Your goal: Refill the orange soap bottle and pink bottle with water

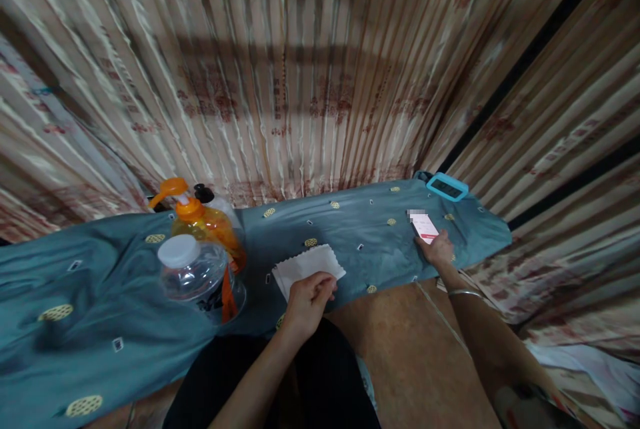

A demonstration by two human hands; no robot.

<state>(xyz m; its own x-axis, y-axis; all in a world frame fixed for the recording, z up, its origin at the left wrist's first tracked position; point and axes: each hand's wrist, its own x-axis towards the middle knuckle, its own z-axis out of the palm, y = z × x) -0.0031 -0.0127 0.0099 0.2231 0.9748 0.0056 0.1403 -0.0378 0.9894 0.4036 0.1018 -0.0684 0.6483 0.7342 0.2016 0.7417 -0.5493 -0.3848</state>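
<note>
My left hand [311, 299] is over the near edge of a small pile of white, zigzag-edged cloths or sheets [307, 265] on the covered table. Its fingers are curled closed, and whether anything is pinched in them is hidden. Farther right, my right hand [438, 249] grips a smartphone [424, 227] by its lower end, low over the tabletop, with the lit screen facing up. A bangle is on the right wrist. The sheets look thin and lie partly fanned.
A clear plastic jar with a white lid [179, 252] stands left, before an orange pump bottle [210, 229]. At the far right end lies a blue-framed device [447, 187]. A teal patterned cloth [360, 222] covers the table; pleated curtains [300, 82] hang behind it.
</note>
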